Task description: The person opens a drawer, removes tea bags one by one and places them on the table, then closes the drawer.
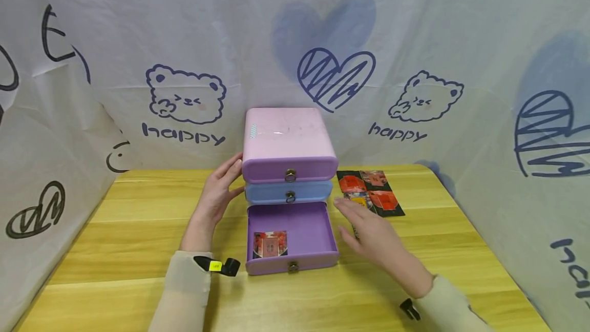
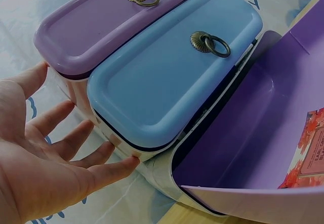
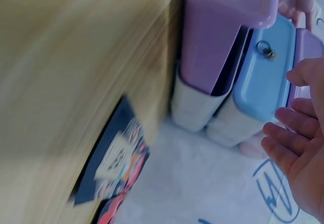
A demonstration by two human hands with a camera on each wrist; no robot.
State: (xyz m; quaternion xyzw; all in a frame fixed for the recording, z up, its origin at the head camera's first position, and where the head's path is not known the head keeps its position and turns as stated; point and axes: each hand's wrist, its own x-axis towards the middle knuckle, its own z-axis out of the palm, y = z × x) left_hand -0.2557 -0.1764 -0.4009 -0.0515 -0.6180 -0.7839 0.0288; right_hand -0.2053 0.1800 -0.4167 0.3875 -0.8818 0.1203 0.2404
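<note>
A small chest (image 1: 288, 137) with three stacked drawers stands on the table, its top drawer purple and its middle drawer (image 1: 288, 192) blue, both pushed in. The purple bottom drawer (image 1: 313, 227) is pulled out, and one red tea packet (image 1: 270, 245) lies in its left part. My left hand (image 2: 55, 158) rests its fingertips against the chest's left side, fingers spread. To the right of the pulled-out drawer hovers my right hand (image 1: 369, 229), fingers extended and holding nothing. Several tea packets (image 1: 384, 201) lie on the table beyond it, one partly hidden by that hand.
The wooden table (image 1: 138, 229) ends at a white cloth backdrop (image 1: 258, 29) printed with bears and hearts, close behind the chest. Ring pulls (image 2: 210, 44) hang on the drawer fronts.
</note>
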